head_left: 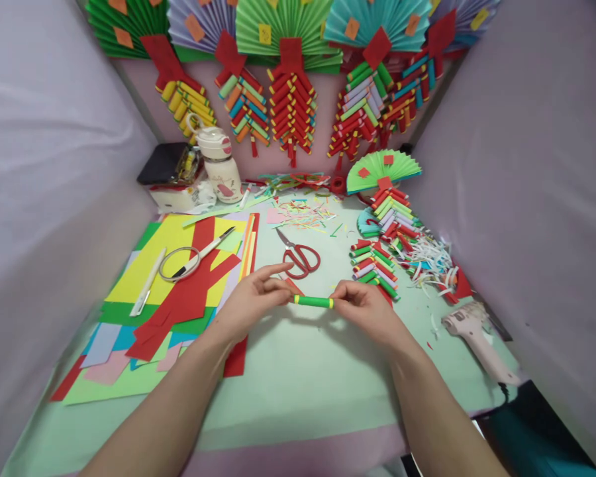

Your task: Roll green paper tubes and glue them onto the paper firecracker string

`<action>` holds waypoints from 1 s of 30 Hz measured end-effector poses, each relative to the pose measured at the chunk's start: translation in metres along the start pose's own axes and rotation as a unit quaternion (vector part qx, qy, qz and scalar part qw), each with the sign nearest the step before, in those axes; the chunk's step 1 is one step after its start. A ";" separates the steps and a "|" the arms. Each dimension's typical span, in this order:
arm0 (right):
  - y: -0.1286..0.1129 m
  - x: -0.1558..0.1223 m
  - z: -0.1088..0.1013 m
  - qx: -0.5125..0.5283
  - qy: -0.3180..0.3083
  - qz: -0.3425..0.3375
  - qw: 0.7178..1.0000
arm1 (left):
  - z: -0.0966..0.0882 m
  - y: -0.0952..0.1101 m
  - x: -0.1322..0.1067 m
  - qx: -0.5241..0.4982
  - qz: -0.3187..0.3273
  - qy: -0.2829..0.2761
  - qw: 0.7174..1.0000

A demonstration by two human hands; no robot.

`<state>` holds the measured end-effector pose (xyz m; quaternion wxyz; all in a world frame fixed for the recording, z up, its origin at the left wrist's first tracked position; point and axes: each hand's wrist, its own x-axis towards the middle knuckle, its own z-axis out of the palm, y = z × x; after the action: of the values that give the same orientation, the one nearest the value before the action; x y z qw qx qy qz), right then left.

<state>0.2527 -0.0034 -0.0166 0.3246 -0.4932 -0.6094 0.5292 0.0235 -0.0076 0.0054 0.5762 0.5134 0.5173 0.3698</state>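
Observation:
Between my two hands, a green paper tube [314,301] with yellow bands at its ends is held level above the table. My left hand [261,291] pinches its left end, with some fingers stretched toward the scissors. On the right end, the closed fingers of my right hand [360,305] grip the tube. Just beyond lie red-handled scissors [308,258], blades pointing away to the left. To the right of them rests a string of paper firecrackers [375,268] in green, red and lilac rolls.
Coloured paper sheets [124,278] lie at left under a craft knife [211,248] and a tape ring [161,265]. A glue gun [479,341] rests at right, near shredded paper [430,258]. Behind are a white bottle [221,169], paper scraps [302,212] and hanging paper fans [283,26].

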 end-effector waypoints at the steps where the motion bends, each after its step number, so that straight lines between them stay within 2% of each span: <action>1: 0.001 -0.002 -0.001 0.002 0.011 0.007 1.000 | 0.001 0.001 -0.001 0.023 0.029 0.026 0.999; 3: 0.004 -0.009 -0.004 0.009 0.030 0.024 0.999 | 0.008 0.004 -0.007 0.114 0.103 0.066 0.986; 4: 0.005 -0.014 -0.006 0.013 0.036 0.031 0.999 | 0.015 0.005 -0.010 0.176 0.151 0.062 0.971; 5: 0.007 -0.020 -0.008 0.018 0.039 0.038 0.998 | 0.024 0.004 -0.014 0.243 0.201 0.040 0.948; 7: 0.008 -0.036 -0.013 0.030 0.040 0.046 0.998 | 0.046 0.000 -0.021 0.361 0.294 -0.017 0.885; 10: 0.005 -0.064 -0.023 0.034 0.042 0.058 0.997 | 0.080 -0.014 -0.028 0.447 0.385 -0.029 0.807; 12: 0.000 -0.082 -0.031 0.023 0.044 0.067 0.997 | 0.098 -0.022 -0.028 0.455 0.420 -0.032 0.784; 14: -0.003 -0.099 -0.042 -0.006 0.053 0.066 0.996 | 0.111 -0.026 -0.027 0.443 0.420 -0.045 0.791; 16: -0.001 -0.113 -0.058 -0.076 0.102 0.041 0.991 | 0.122 -0.025 -0.024 0.412 0.375 -0.062 0.828; 18: 0.007 -0.124 -0.077 -0.191 0.203 0.012 0.960 | 0.131 -0.019 -0.018 0.351 0.290 -0.069 0.888; 20: 0.023 -0.132 -0.099 -0.326 0.315 0.011 0.891 | 0.140 -0.013 -0.011 0.238 0.182 -0.076 0.951; 22: 0.041 -0.136 -0.117 -0.442 0.366 0.050 0.818 | 0.148 -0.009 -0.003 0.084 0.076 -0.091 0.989; 23: 0.050 -0.137 -0.125 -0.480 0.363 0.075 0.795 | 0.150 -0.008 0.000 0.007 0.033 -0.101 0.994; 25: 0.065 -0.136 -0.134 -0.520 0.337 0.125 0.775 | 0.154 -0.008 0.004 -0.111 -0.030 -0.118 0.986; 30: 0.080 -0.129 -0.144 -0.507 0.292 0.201 0.786 | 0.150 -0.016 0.007 -0.240 -0.127 -0.152 0.950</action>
<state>0.4442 -0.0828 -0.0443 0.0769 -0.8289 -0.5534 0.0279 0.1694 -0.0352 -0.0207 0.7964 0.3399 0.3809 0.3241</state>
